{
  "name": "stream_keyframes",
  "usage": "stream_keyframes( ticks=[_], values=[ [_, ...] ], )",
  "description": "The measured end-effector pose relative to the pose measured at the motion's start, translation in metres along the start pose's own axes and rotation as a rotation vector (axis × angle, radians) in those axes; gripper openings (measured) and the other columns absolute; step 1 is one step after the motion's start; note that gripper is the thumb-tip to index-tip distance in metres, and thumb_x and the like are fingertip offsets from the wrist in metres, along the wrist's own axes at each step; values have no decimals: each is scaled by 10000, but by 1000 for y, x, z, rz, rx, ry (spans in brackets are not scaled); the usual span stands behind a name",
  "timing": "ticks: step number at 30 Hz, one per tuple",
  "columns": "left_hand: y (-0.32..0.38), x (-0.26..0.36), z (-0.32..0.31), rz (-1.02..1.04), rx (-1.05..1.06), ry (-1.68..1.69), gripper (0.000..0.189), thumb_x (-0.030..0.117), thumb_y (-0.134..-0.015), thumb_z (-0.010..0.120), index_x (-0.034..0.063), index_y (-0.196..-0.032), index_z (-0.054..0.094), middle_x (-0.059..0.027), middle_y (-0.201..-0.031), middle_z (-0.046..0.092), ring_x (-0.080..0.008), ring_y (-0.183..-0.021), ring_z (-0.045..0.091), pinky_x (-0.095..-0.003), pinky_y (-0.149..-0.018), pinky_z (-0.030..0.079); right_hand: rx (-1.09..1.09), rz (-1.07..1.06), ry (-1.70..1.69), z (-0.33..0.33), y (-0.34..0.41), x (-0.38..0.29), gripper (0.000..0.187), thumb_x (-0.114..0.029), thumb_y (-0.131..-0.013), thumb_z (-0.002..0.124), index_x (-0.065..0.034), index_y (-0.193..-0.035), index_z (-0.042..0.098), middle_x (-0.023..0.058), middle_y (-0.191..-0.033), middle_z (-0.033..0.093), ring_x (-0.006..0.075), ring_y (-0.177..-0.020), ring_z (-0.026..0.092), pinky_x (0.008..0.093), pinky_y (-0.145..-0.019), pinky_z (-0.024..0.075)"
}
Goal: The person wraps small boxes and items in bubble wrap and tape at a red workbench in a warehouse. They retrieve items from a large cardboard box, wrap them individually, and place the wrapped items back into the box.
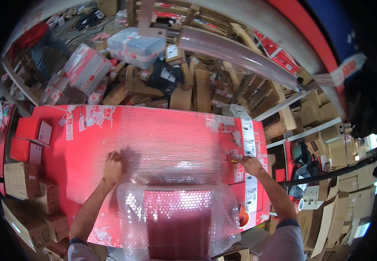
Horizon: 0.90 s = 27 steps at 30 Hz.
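Observation:
A sheet of clear bubble wrap [170, 140] lies across the red-topped table [84, 169]. Its near part wraps or covers a flat dark-red item [178, 225] close to my body, whose exact kind cannot be made out through the film. My left hand [115, 166] is closed at the left edge of the sheet, fingers curled on it. Beyond the sheet's right edge, my right hand [253, 165] holds a small yellow object, mostly hidden by the fingers and possibly a cutter. An orange tape dispenser or tape roll [244, 216] lies below that hand.
Red boxes [30, 129] and brown cartons [22, 180] line the left side. A strip of printed labels [249, 140] runs down the table's right part. A roll of clear film [234, 53] hangs beyond the far edge, above piled parcels [136, 47]. A person [40, 49] stands far left.

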<state>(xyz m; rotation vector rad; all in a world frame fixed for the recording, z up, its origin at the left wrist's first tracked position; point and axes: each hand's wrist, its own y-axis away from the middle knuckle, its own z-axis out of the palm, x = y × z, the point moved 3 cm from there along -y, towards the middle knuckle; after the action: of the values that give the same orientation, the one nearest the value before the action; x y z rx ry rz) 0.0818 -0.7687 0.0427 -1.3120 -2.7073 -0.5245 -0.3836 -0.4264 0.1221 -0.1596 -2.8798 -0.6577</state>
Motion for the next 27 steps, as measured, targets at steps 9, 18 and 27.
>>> stream_keyframes(
  ticks=[9,18,27],
  values=[
    [-58,88,43,656,-95,-272,378,389,-921,659,88,-1146,710,-192,-1384,598,-348,-1350,514,-502,-1121,410,467,50,-144,-20,-123,-99,564,-226,-907,618,-168,-1465,551,182,-1463,503,346,-1396,436,495,-1173,327],
    [-57,88,43,297,-455,-27,212,273,-857,713,85,-948,679,-169,-1336,586,-370,-1251,568,-482,-974,499,345,-265,-223,-27,-145,-150,718,-483,-942,634,-152,-1547,434,132,-1662,296,301,-1571,167,554,-1279,42],
    [-1,73,-19,428,-690,524,375,390,-960,676,100,-1195,635,-179,-1368,560,-375,-1331,516,-519,-1078,410,-533,-376,-987,-17,-96,-144,576,-384,-980,651,-107,-1472,536,140,-1628,378,292,-1502,344,438,-1240,249]
  ],
)
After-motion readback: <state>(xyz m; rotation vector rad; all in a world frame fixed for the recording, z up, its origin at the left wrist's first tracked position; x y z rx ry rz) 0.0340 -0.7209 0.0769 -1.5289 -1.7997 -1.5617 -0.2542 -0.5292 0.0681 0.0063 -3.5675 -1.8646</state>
